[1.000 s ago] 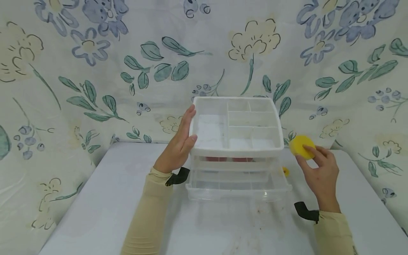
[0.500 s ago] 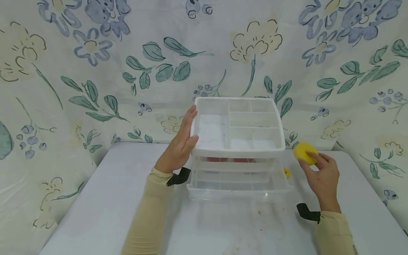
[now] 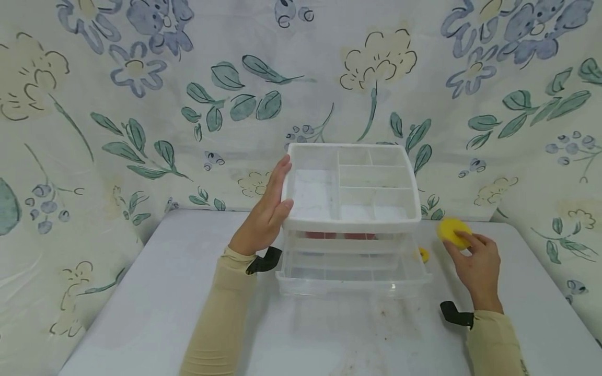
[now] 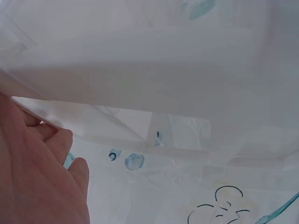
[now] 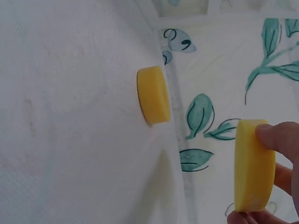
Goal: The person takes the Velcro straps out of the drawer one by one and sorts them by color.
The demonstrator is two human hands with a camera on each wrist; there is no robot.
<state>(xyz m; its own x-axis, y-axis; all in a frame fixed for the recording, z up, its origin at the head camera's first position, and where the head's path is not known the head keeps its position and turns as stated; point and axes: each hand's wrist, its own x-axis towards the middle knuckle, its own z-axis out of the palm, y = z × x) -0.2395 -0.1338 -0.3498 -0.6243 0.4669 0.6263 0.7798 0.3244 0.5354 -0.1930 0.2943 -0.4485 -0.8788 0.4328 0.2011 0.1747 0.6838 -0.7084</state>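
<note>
In the head view a white plastic drawer organizer (image 3: pixel 350 225) stands mid-table, with a divided top tray and clear lower drawer (image 3: pixel 352 286). My left hand (image 3: pixel 263 209) grips its left side, thumb near the front corner; the left wrist view shows that hand's fingers (image 4: pixel 58 144) at a pale plastic edge. To the right of the organizer, my right hand (image 3: pixel 479 266) pinches a thick, round yellow disc (image 5: pixel 252 168) between thumb and fingers, held above the table. A second yellow disc (image 5: pixel 153 94) sits on the table beside the organizer, partly hidden by it in the head view.
The white table (image 3: pixel 155 292) has small brownish specks in front of the organizer. Reddish shapes (image 3: pixel 359 236) show through the organizer's gap, too covered to identify. A flower-printed cloth (image 3: pixel 301 68) hangs behind and beside the table.
My right hand has lowered the yellow disc and drawn it slightly to the right, away from the organizer. My left hand keeps its hold on the organizer, which stays put.
</note>
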